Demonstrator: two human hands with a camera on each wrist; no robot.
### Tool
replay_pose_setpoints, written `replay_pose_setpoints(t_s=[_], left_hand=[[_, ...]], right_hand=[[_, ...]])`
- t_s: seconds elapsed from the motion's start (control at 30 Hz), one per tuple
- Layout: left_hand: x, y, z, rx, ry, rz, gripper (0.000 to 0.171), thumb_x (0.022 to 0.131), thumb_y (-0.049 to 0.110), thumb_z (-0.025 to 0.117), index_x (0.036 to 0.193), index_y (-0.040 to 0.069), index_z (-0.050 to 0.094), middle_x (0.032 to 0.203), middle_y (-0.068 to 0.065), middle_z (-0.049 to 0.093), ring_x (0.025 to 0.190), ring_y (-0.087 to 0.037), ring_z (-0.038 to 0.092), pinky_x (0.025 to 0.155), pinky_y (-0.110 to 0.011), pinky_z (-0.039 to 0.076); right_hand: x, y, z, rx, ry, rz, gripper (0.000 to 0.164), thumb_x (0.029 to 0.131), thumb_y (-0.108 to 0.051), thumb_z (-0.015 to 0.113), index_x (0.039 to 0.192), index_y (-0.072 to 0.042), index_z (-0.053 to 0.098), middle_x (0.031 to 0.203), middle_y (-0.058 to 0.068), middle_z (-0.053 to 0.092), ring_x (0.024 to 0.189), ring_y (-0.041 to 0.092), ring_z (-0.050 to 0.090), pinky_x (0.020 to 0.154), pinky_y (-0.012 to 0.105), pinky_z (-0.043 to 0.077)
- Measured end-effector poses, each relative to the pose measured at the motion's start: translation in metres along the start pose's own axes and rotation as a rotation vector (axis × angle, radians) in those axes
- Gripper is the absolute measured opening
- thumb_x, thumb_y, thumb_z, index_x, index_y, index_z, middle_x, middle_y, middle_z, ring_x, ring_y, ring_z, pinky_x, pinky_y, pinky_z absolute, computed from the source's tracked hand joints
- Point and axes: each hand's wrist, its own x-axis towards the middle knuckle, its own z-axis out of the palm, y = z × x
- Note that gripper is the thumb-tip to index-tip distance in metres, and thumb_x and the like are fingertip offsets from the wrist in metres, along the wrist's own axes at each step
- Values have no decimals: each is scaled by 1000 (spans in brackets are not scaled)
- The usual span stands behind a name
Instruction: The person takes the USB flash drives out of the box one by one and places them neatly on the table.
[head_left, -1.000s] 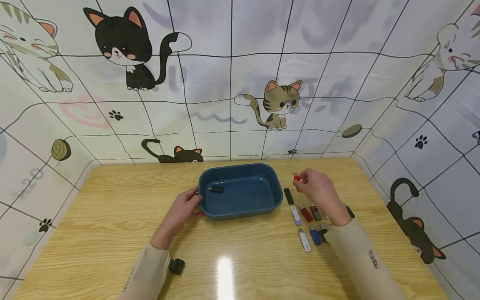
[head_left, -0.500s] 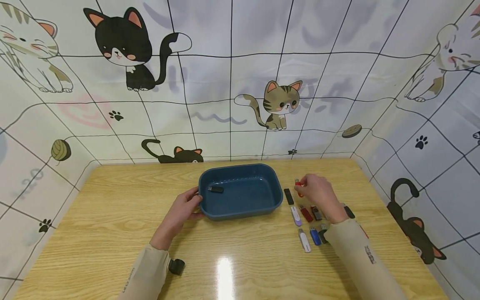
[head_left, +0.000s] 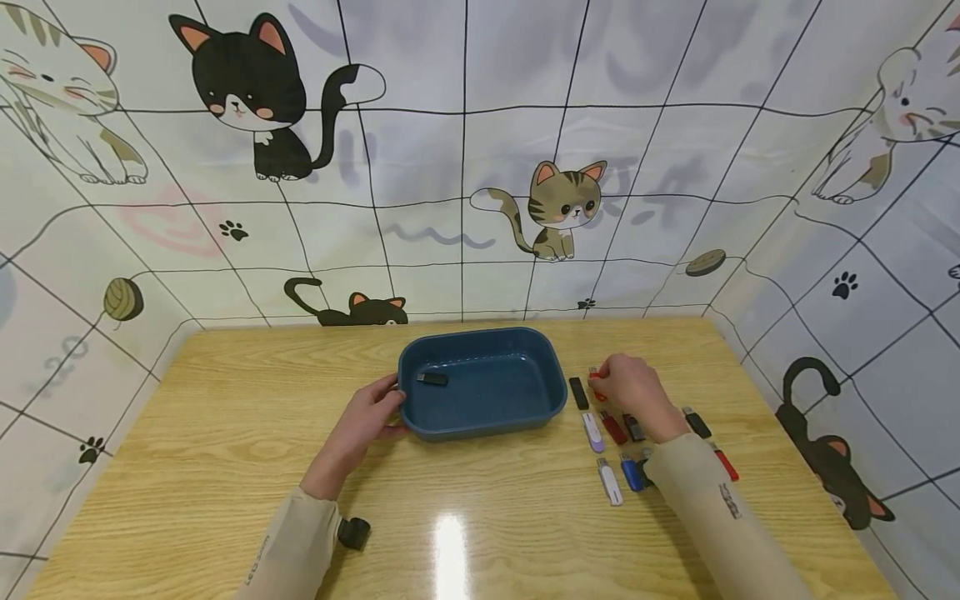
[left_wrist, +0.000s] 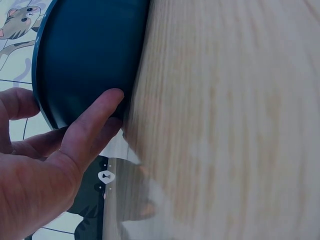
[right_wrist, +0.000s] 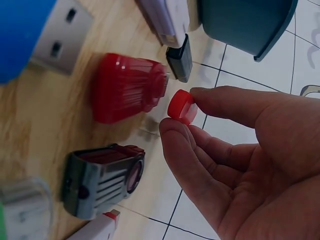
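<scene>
My left hand (head_left: 367, 412) holds the left end of a dark blue rectangular tray (head_left: 480, 429), with the thumb at the rim and fingers along the outer wall (left_wrist: 85, 75). Inside the tray, near its left end, lies a black USB stick (head_left: 432, 379). To the right of the tray, my right hand (head_left: 630, 385) pinches a small red USB stick (right_wrist: 181, 106) between thumb and fingertips, close over the table. Near that hand lie a black stick (head_left: 578, 393), a white and purple stick (head_left: 592, 432) and a dark red stick (head_left: 613, 427).
More USB sticks lie in loose rows on the wooden table (head_left: 262, 400): a blue one (head_left: 632, 472), a white one (head_left: 610, 482), a dark swivel one (head_left: 633, 427). Beyond the right forearm are a black stick (head_left: 697, 422) and a red one (head_left: 725, 464). Cat-patterned walls surround the table.
My right hand has moved slightly toward me with the red USB stick, lower over the table. The black and red sticks beyond the forearm show more. My left hand stays on the tray.
</scene>
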Motion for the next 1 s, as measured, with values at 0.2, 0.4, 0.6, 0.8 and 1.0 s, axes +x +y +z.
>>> replay_pose_setpoints(t_s=[0.2,0.4,0.6,0.8,1.0], left_hand=[[0,0,0,-6,-5,2,53,108,14,46,158,-4,36,154,-29,45,127,-41,58,90,-48,61],[0,1,1,-7,-6,1,54,108,14,46,158,-4,35,154,-29,45,128,-41,58,90,-48,61],[1,0,0,-22,-4,3,54,109,14,45,158,-3,35,153,-28,46,129,-41,58,90,-48,61],[0,-1,0,-26,-4,10,54,109,14,45,158,-4,34,152,-29,47,128,-41,58,89,-49,61],[1,-2,1,-25,2,1,54,108,14,45,158,-4,35,151,-28,48,128,-40,59,88,-47,62]], right_hand=[[5,3,2,-16,-4,-16,36,99,-20,66,66,-7,63,56,-2,46,52,15,44,49,27,34],[7,3,5,-47,-2,-21,41,98,-19,67,60,-12,56,54,-4,41,51,14,40,49,26,31],[5,3,6,-61,12,-58,47,99,-18,66,55,-15,50,51,-5,39,48,12,36,47,25,28],[5,3,6,-71,15,-69,49,99,-19,67,53,-16,49,51,-5,38,48,11,34,47,24,27],[2,2,0,-50,-7,-43,46,101,-22,65,57,-14,53,52,-5,38,48,12,36,47,25,29]])
